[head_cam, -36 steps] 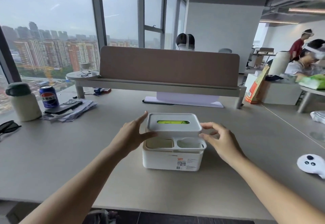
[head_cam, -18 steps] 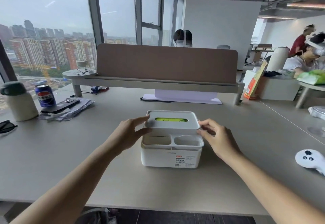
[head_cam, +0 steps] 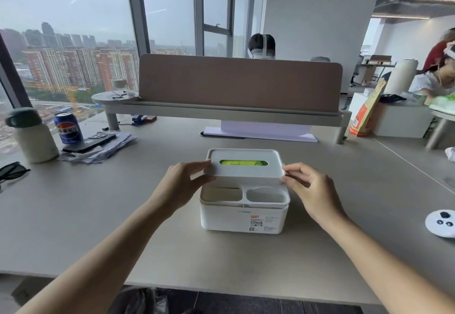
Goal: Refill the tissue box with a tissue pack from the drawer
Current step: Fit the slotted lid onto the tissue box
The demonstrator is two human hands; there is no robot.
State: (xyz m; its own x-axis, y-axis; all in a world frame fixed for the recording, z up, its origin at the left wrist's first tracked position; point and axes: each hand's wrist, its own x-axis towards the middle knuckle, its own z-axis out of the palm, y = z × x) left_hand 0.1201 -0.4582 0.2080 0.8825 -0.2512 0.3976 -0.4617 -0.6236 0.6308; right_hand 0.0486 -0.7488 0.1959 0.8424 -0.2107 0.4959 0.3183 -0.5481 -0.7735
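While the white tissue box sits near the middle of the grey counter, a person holds its lid just above the back half of it. The left hand pinches the lid's left end between thumb and fingers, and the right hand pinches the right end the same way. Both hands are closed on the lid, one at each short side. The lid looks roughly level, and bright green shows through its long slot. Below its front edge, the box's two open front compartments are in plain sight, a squarish one on the left and a rounder one on the right. A printed label is stuck on the front wall of the box, toward the right.

Off to the left of the counter stand a pale flask with a dark cap and a blue soda can, with a dark phone lying on some papers just beside the can. Sunglasses rest near the left edge. A white controller lies well apart on the right. A brown divider panel runs across the back.
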